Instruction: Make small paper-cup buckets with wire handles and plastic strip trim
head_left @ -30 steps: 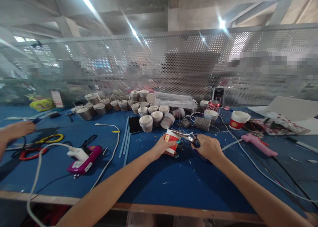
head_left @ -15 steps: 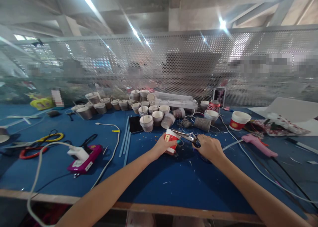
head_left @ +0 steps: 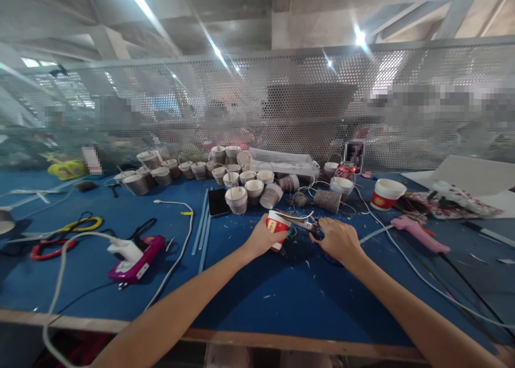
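My left hand (head_left: 258, 237) is wrapped round a red and white paper cup (head_left: 277, 227), held tilted above the blue table. In my right hand (head_left: 339, 237) is a pair of scissors (head_left: 308, 226), its blades reaching left to the cup's rim. A thin white strip (head_left: 304, 216) curls away from the rim above the blades. Part of the scissors' handles is hidden by my fingers. Just behind the hands lie a cord-wrapped cup (head_left: 328, 200) on its side and a small ball of grey cord (head_left: 300, 199).
Several cord-covered cups (head_left: 236, 199) stand behind, beside a black phone (head_left: 219, 202). On the right are another red and white cup (head_left: 387, 194) and a pink glue gun (head_left: 419, 234). A purple power strip (head_left: 137, 259) and yellow-handled scissors (head_left: 82, 224) lie on the left.
The white strip at the cup's rim now stands out longer and curls to the right. The cup has turned slightly in my left hand; the scissors remain at its rim.
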A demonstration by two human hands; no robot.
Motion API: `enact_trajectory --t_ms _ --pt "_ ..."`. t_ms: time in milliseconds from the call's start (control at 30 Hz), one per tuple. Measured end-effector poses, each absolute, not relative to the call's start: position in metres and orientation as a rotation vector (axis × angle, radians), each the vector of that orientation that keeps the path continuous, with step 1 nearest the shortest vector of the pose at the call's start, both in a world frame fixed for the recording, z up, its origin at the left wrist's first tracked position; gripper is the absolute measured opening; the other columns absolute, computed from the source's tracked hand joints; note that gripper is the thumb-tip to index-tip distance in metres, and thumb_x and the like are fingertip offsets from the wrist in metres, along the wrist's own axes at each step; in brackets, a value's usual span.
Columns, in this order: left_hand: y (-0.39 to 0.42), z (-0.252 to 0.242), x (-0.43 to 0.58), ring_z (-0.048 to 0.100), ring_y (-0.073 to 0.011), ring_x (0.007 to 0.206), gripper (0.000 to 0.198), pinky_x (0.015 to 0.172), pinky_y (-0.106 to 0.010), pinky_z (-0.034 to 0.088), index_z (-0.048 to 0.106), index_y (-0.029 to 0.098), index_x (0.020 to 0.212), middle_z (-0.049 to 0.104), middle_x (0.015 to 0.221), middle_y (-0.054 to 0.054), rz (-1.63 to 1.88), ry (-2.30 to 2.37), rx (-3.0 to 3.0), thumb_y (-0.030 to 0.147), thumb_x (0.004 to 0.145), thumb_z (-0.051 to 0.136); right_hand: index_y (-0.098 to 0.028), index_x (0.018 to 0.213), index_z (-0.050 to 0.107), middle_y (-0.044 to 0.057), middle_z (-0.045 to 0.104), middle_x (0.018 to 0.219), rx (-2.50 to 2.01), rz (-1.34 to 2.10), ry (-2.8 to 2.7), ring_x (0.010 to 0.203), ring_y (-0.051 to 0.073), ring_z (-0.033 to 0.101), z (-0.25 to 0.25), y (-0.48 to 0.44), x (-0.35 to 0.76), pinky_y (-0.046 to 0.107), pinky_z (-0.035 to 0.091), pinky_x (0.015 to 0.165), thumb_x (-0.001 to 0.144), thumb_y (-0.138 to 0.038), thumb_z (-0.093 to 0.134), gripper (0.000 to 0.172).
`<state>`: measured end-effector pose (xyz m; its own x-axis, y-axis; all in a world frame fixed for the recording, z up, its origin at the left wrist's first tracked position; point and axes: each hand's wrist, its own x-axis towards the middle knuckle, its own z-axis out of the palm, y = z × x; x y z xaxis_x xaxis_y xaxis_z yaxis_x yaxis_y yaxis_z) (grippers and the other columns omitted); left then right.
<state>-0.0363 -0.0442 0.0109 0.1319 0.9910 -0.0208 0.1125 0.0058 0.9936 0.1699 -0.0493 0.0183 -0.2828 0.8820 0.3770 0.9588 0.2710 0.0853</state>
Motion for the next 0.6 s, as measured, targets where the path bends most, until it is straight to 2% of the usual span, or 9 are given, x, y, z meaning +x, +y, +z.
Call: enact_trajectory --t_ms 600 --pt "-0.050 0.018 -0.039 0.054 -0.0123 0.059 0.045 0.053 -0.023 0.043 0.044 0.016 0.093 0.056 0.071 0.001 1.016 1.415 1.592 0.031 0.059 0.070 -0.015 0.075 0.060 0.006 0.064 0.071 -1.595 -0.530 -2.231 0.067 0.018 0.059 0.012 -0.047 0.172 0.025 0.031 0.054 0.077 -0.040 0.048 0.028"
